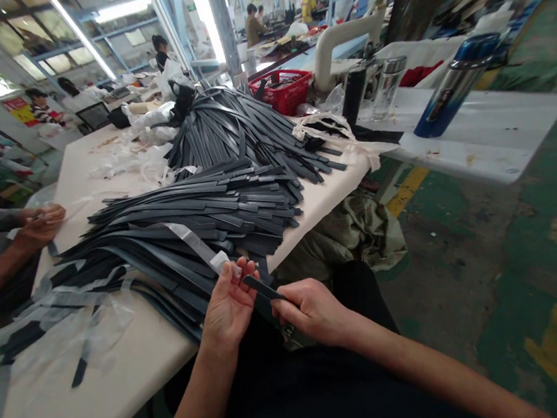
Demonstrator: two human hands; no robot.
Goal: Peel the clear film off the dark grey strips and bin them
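Observation:
Close to the table's near edge, my left hand (227, 309) pinches a translucent white strip of tape or film (189, 239), which trails up and left over the pile. In the fist of my right hand (313, 309) is a flat dark grey strap (263, 286), its free end pointing at my left fingers. The rest of that strap is hidden by my hand and lap. Just beyond both hands, many similar dark straps (198, 211) lie in layered bundles on the cream table (139, 359). Another fanned heap of straps (233, 123) rises behind them.
A co-worker's hands (42, 226) are at the table's left side. Crumpled clear film (104, 316) lies at front left. Farther back stand a red basket (285, 91) and, on a white side board (491, 131), a blue flask (456, 91) and a clear bottle (388, 89).

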